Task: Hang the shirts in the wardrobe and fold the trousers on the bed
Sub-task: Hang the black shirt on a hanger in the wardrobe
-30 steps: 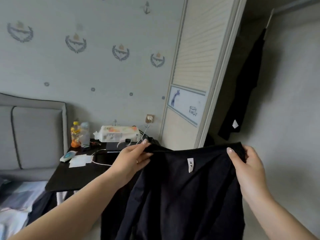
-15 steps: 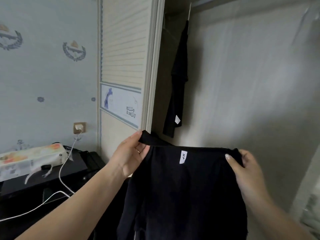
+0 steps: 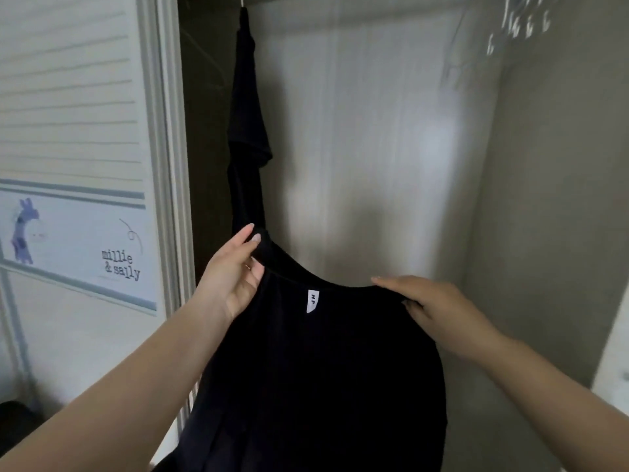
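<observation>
The left hand (image 3: 235,277) pinches one shoulder of a black shirt (image 3: 316,376), thumb in front of the cloth and fingers curled over the top edge. The right hand (image 3: 439,311) takes the other shoulder, its fingers bent over the fabric so that the tips are lost behind it. Between the two hands the neckline sags in a shallow curve, with a small white label (image 3: 312,300) just below it.

The shirt is held up in front of the open wardrobe (image 3: 391,148), below and just to the right of another dark garment (image 3: 246,131) that already hangs inside from a hanger (image 3: 242,1) near the wardrobe's left edge. The sliding door (image 3: 78,165), with its cartoon panel, stands to the left of that hanging garment.

I would judge the cloth light, soft and limp: it drapes straight down and will not keep a shape by itself. The shoulder seams, where it is held now, look the best places to take it; a grip lower down would let the collar flop.

No spare hanger can be seen, and the rail itself is cut off at the top. The shirt's hem runs out of view below, its sleeves cannot be made out against the dark body, and the upper right corner is blurred.
</observation>
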`<state>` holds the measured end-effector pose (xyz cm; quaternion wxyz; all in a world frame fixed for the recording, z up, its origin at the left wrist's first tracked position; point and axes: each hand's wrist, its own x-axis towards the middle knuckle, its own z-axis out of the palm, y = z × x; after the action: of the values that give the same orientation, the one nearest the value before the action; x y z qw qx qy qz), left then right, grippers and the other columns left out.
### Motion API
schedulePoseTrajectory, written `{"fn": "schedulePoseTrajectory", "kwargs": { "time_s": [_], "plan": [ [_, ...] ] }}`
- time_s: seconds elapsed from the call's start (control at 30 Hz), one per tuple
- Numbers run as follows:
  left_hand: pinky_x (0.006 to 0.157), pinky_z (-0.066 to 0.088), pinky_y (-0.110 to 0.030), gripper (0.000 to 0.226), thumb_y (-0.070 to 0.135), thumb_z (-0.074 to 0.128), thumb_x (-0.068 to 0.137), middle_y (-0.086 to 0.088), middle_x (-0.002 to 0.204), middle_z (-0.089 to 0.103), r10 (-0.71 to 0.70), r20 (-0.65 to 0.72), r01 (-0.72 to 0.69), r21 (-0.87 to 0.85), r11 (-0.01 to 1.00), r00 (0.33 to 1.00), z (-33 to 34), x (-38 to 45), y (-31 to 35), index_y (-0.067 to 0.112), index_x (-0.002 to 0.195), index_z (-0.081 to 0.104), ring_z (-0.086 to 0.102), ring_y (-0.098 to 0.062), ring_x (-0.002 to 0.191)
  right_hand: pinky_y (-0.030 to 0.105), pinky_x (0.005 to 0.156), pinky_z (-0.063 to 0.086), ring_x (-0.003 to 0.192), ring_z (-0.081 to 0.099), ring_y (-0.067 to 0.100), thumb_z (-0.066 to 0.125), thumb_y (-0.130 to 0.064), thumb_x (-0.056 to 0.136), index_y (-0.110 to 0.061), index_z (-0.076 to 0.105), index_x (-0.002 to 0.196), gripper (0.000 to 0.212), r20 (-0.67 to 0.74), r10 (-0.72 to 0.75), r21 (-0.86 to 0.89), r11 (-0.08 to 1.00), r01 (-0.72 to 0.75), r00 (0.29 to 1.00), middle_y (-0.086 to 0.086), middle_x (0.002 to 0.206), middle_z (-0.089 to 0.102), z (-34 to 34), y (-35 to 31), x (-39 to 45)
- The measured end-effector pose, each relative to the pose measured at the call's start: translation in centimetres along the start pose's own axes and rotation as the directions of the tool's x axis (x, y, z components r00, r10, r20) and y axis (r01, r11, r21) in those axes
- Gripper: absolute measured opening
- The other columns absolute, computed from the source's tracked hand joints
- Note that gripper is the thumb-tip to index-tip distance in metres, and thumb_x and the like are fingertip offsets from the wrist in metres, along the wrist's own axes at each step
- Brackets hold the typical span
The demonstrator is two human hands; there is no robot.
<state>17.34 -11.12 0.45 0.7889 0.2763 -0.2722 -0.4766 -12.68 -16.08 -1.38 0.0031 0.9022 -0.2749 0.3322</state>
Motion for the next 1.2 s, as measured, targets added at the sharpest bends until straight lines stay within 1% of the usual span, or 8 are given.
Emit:
{"fn": "schedulePoseTrajectory", "kwargs": {
  "time_s": [0.07, 0.17, 0.3, 0.4, 0.57, 0.73, 0.97, 1.2],
  "plan": [
    [0.055, 0.051, -0.010, 0.039, -0.010, 0.049, 0.090, -0.012, 0.110, 0.064, -0.012, -0.001, 0.012, 0.020, 1.000, 1.000, 0.8, 1.9, -0.3, 0.022, 0.105, 0.067, 0.063, -0.002, 0.062, 0.020, 0.104, 0.037, 0.122, 0.052, 0.006, 0.053, 0.006, 0.086, -0.027, 0.062, 0.125, 0.052, 0.076, -0.013, -0.085, 0.996, 0.020, 0.997, -0.009, 0.132, 0.057, -0.1, 0.5, 1.5],
    [0.050, 0.047, -0.008, 0.046, -0.015, 0.043, 0.089, -0.008, 0.100, 0.058, -0.023, 0.017, 0.023, 0.020, 1.000, 1.000, 2.0, 5.1, -0.7, 0.018, 0.111, 0.066, 0.051, -0.001, 0.047, 0.026, 0.102, 0.039, 0.124, 0.052, 0.012, 0.049, 0.001, 0.088, -0.029, 0.066, 0.118, 0.045, 0.171, 0.043, -0.221, 0.975, -0.004, 0.984, -0.008, 0.135, 0.055, 0.0, 2.8, 4.0],
    [0.054, 0.047, -0.016, 0.034, -0.002, 0.050, 0.091, 0.003, 0.087, 0.058, -0.018, 0.097, 0.016, 0.025, 1.000, 0.995, 3.9, 9.2, -1.1, 0.018, 0.115, 0.065, 0.046, -0.004, 0.054, 0.031, 0.094, 0.044, 0.113, 0.056, 0.018, 0.045, -0.005, 0.088, -0.032, 0.063, 0.115, 0.043, 0.129, 0.212, -0.328, 0.931, -0.160, 0.969, -0.008, 0.123, 0.061, 0.6, 7.2, 7.6],
    [0.063, 0.057, -0.024, 0.015, 0.012, 0.058, 0.092, 0.005, 0.084, 0.071, 0.006, 0.158, -0.012, 0.037, 0.999, 0.987, 5.6, 11.7, -1.1, 0.018, 0.103, 0.066, 0.067, -0.007, 0.067, 0.032, 0.087, 0.047, 0.109, 0.058, 0.022, 0.048, -0.015, 0.091, -0.033, 0.061, 0.115, 0.033, 0.029, 0.299, -0.366, 0.891, -0.268, 0.954, -0.005, 0.119, 0.064, 0.6, 10.7, 10.0],
    [0.064, 0.059, -0.029, 0.003, 0.011, 0.060, 0.091, 0.000, 0.074, 0.061, 0.047, 0.148, -0.050, 0.015, 0.999, 0.988, 8.3, 15.6, -1.0, 0.011, 0.092, 0.062, 0.063, -0.009, 0.056, 0.030, 0.070, 0.043, 0.103, 0.060, 0.025, 0.054, -0.041, 0.090, -0.033, 0.061, 0.110, 0.022, -0.044, 0.326, -0.490, 0.817, -0.305, 0.944, 0.000, 0.108, 0.067, -0.3, 15.7, 14.1],
    [0.059, 0.059, -0.027, 0.012, 0.011, 0.055, 0.093, 0.001, 0.071, 0.056, 0.102, 0.112, -0.110, 0.068, 0.992, 0.988, 9.3, 19.4, -0.8, 0.010, 0.095, 0.066, 0.062, -0.009, 0.056, 0.028, 0.061, 0.036, 0.094, 0.063, 0.022, 0.053, -0.058, 0.085, -0.031, 0.063, 0.098, 0.031, -0.130, 0.253, -0.580, 0.765, -0.280, 0.959, -0.004, 0.093, 0.069, -2.4, 18.8, 18.1],
    [0.055, 0.055, -0.019, 0.021, 0.007, 0.060, 0.091, 0.002, 0.077, 0.073, 0.127, 0.254, -0.167, 0.141, 0.976, 0.959, 12.3, 24.5, -0.3, 0.012, 0.110, 0.066, 0.069, -0.006, 0.066, 0.027, 0.058, 0.037, 0.090, 0.063, 0.021, 0.050, -0.054, 0.089, -0.033, 0.064, 0.102, 0.028, -0.188, 0.213, -0.651, 0.704, -0.284, 0.959, -0.006, 0.091, 0.068, -6.1, 20.1, 21.0],
    [0.053, 0.053, -0.017, 0.041, -0.005, 0.056, 0.089, -0.004, 0.091, 0.070, 0.132, 0.424, -0.195, 0.109, 0.975, 0.896, 18.7, 28.0, 1.0, 0.010, 0.127, 0.057, 0.071, -0.008, 0.067, 0.028, 0.066, 0.043, 0.097, 0.062, 0.019, 0.047, -0.048, 0.093, -0.036, 0.060, 0.116, 0.029, -0.208, 0.232, -0.743, 0.595, -0.308, 0.950, -0.009, 0.103, 0.069, -10.6, 18.6, 22.6]
  ]
}}
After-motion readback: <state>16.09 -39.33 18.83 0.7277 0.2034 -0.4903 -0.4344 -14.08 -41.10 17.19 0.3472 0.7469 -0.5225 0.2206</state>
